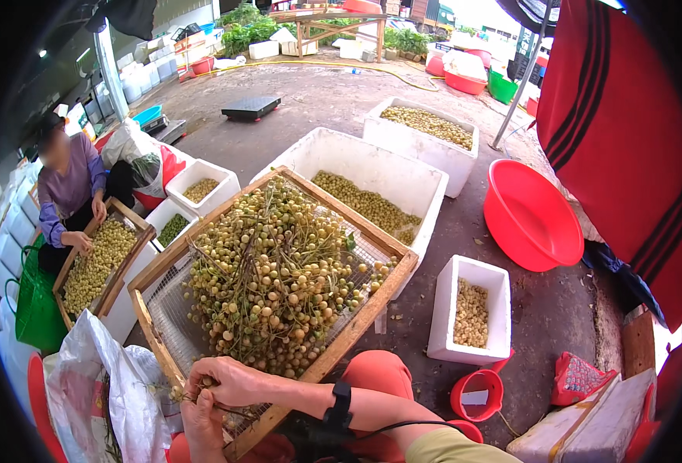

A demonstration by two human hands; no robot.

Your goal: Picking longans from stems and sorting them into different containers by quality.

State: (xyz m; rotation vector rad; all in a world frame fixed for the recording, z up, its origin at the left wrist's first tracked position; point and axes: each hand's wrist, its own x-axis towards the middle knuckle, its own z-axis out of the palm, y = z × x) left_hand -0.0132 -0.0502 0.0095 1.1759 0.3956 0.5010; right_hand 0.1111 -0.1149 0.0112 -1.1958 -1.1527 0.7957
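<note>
My right hand (233,379) and my left hand (202,425) meet over the near left corner of a wooden-framed mesh sieve (341,353). Pinched between their fingers is a thin fruit sprig (177,394) with a small berry or two, partly hidden by the fingers. A large heap of small round yellow-green fruits on stems (265,272) covers most of the mesh, with some loose fruits at its right side. The sieve's far side rests over a big white foam box (410,168) with loose fruits inside. A white woven sack (123,393) stands open beside my left hand.
Across on the left, a co-worker (68,179) handles fruits on another sieve (100,263). Foam boxes of fruit (471,312) stand to the right and behind. Also right are a red basin (535,217), a small red bucket (477,393) and a hanging red cloth (613,144).
</note>
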